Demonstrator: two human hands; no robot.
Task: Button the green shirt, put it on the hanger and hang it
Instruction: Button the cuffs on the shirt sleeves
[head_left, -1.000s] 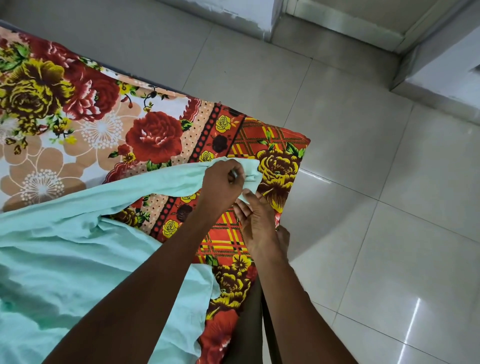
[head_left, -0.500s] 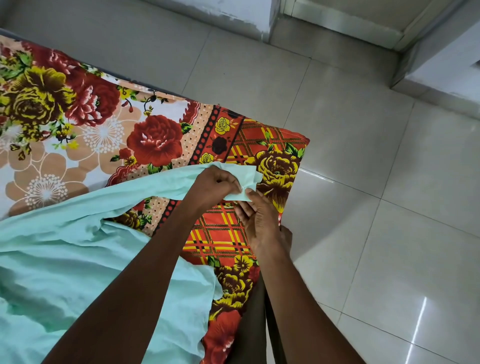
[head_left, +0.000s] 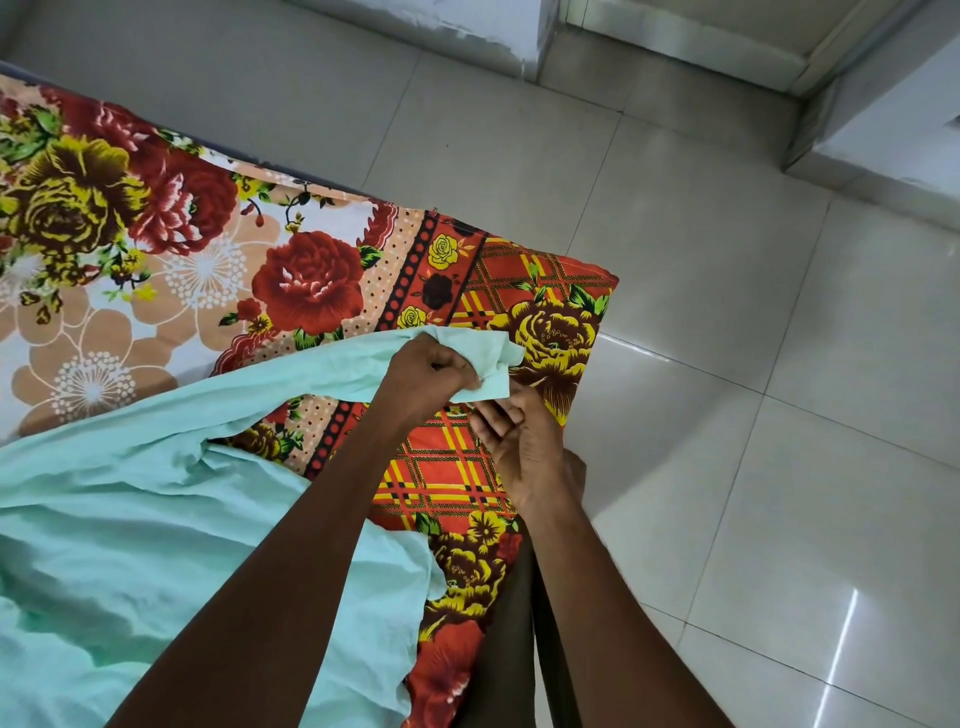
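Observation:
The green shirt (head_left: 156, 519) lies crumpled over the floral bedsheet (head_left: 208, 260), one strip of it stretched out toward the bed's corner. My left hand (head_left: 431, 371) grips the end of that strip (head_left: 493, 358) with curled fingers. My right hand (head_left: 524, 441) is just below it, fingertips pinching the lower edge of the same cloth end. No button or buttonhole is visible between the fingers. No hanger is in view.
The bed's corner (head_left: 597, 291) juts over a grey tiled floor (head_left: 727, 415). A wall base (head_left: 441, 26) and a door frame (head_left: 753, 57) run along the top. My legs (head_left: 519, 623) stand against the bed's edge.
My left hand has closed tighter over the shirt end and bunched it. My right hand's fingers stay at the cloth's lower edge. The shirt end has shifted slightly right.

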